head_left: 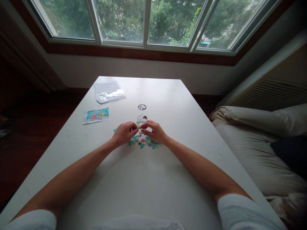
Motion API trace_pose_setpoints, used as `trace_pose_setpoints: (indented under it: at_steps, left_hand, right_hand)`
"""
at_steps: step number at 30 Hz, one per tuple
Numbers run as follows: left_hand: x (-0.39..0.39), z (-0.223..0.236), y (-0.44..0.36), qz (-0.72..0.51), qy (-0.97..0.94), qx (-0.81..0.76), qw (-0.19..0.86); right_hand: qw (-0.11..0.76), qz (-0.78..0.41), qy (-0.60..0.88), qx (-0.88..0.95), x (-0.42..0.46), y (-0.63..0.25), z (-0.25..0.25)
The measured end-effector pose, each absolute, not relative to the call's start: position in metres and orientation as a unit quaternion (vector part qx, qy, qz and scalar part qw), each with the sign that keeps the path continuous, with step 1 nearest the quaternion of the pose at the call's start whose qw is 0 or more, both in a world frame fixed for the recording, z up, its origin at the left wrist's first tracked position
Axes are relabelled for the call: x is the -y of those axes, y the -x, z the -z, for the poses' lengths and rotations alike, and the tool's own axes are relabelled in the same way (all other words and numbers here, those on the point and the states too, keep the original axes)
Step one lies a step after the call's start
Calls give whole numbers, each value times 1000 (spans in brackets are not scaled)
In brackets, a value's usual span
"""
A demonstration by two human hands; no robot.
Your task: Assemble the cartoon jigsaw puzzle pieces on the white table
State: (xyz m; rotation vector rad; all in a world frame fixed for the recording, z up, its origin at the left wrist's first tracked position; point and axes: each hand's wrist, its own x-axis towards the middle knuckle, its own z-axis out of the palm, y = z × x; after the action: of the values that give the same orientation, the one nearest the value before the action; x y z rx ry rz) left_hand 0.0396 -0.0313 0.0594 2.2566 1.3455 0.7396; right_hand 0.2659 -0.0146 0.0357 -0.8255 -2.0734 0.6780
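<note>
The small coloured pieces (142,142), teal for the most part with spots of pink and yellow, lie in a loose scatter on the white table (144,179); judging by that spread, the work looks to be at an early stage, since no joined section can be made out (the hands hide part of the group, so a small one could escape notice); the pieces in view appear largely separate.

The scatter sits below and between the two hands, mostly on the near side of the fingertips; a few pieces show just beyond the fingertips, and one or so lies out past the left hand (124,133) on its outer side; the right hand (154,130) covers the opposite edge of the group.

Both hands are bent inward, each with thumb and fingers drawn narrow, the tips of one close to the tips of the other; whether either pinches a piece is too small to tell.

Just beyond the fingertips lies a round item (142,118), with a dark-rimmed disc (142,107) farther off; a picture sheet (97,115) and clear plastic packaging (109,92) rest toward the left side.
</note>
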Motion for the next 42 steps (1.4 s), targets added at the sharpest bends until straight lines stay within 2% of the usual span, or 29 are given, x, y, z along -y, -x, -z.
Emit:
trace_pose_setpoints:
  at_steps: [8,14,20,28,36,39,42]
  left_hand:
    - [39,-55,-49,-269,-816,-478,182]
    - [57,-57,-56,-187,-867,-460,48]
    - [74,-55,-65,-119,-903,-413,14]
    - [63,-52,-54,-138,-891,-432,8]
    - [56,-51,-49,-133,-871,-472,-23]
    - [56,-52,-48,-132,-869,-476,-26]
    - [55,-53,-47,-125,-875,-468,-21]
  right_hand:
    - [401,-343,343,778,14,-263,-33]
    - [441,-397,415,690,3,-272,-26]
    - [473,-478,425,606,-12,-281,-12]
    - [420,-506,416,628,-2,-274,-16]
    - [414,-586,352,601,9,-263,-19]
    - [426,-559,350,620,11,-268,-24]
    - [392,-520,328,685,15,-273,-29]
